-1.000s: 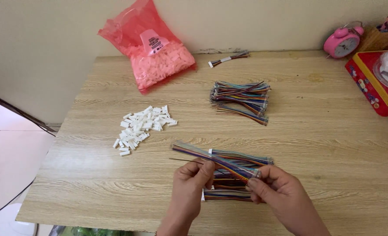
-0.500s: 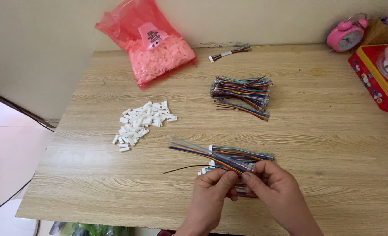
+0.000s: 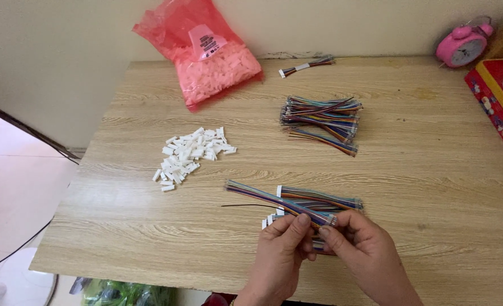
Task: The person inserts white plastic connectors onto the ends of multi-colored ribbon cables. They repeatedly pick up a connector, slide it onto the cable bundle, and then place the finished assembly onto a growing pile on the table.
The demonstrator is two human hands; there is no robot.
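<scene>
Hands meet low at the near edge of the pale wood-grain bench: the left hand and the right hand are close together, both pinched on one thin bundle of multicoloured ribbon wires that slants up and away to the left of them. A single dark wire strays out from it to the left. Just beyond the fingertips, touching the held bundle, lies a small stack of like wire bundles with white end plugs.

The step in hand looks like sorting or seating the bundle's end, right where the two thumbs meet; the next move, I judge, calls for a fine pinch and a steady wrist.

Further out from the left hand sits a loose heap of small white plastic connector shells, and well beyond that a pink plastic bag of the same shells. Straight ahead, well apart, lies a second sheaf of coloured wires. Bare wood lies between these, giving room to reach. To the right, near the bench edge, stand a red tin box and a pink alarm clock.
</scene>
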